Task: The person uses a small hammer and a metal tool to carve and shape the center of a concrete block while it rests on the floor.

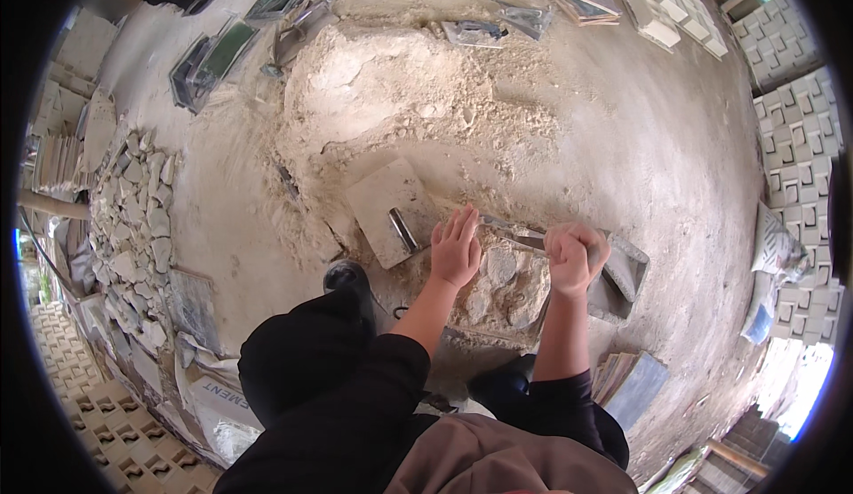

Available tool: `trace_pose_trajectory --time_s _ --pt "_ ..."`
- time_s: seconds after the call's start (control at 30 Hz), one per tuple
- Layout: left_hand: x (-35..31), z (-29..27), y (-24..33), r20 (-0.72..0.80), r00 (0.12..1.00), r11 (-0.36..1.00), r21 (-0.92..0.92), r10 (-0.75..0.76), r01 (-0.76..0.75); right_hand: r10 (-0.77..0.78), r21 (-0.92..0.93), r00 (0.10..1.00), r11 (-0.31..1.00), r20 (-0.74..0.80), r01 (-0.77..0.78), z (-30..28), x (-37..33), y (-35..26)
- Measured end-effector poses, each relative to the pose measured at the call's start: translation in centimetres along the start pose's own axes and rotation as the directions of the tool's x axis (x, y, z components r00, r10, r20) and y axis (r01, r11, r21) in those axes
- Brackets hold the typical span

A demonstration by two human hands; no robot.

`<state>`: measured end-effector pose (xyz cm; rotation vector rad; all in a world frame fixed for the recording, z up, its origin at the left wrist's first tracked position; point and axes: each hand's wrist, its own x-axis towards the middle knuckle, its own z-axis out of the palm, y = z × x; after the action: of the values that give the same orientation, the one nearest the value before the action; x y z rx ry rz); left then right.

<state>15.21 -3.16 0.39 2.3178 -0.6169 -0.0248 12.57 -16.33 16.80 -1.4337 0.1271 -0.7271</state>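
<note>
- Gripping a long metal tool (524,238) in the right hand (574,258), with fingers curled closed around one end.
- Pointing the far end of the tool leftward, above a lumpy pale mixture (505,291).
- Holding the left hand (457,250) out flat and open, with fingers extended near the tool's tip; cannot tell whether touching it.
- Lying just left of that hand: a shiny metal cylinder (402,229), on a pale rectangular slab (382,201).
- Resting right of the mixture, near the right hand: a grey tray-like form (627,272).
- Spread over the floor (684,165) beyond the hands: a heap of pale powder (382,81).
- Piled at far left: broken pale pieces (133,227).
- Leaning at lower right: a stack of flat boards (635,392).
</note>
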Motion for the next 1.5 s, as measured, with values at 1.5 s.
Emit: trace_pose_trajectory --time_s 1.5 --pt "-0.5 0.2 -0.5 0.047 0.997 0.997 -0.030 -0.065 0.066 0.002 0.043 0.988 0.999 0.154 -0.009 0.7 -1.9 -0.6"
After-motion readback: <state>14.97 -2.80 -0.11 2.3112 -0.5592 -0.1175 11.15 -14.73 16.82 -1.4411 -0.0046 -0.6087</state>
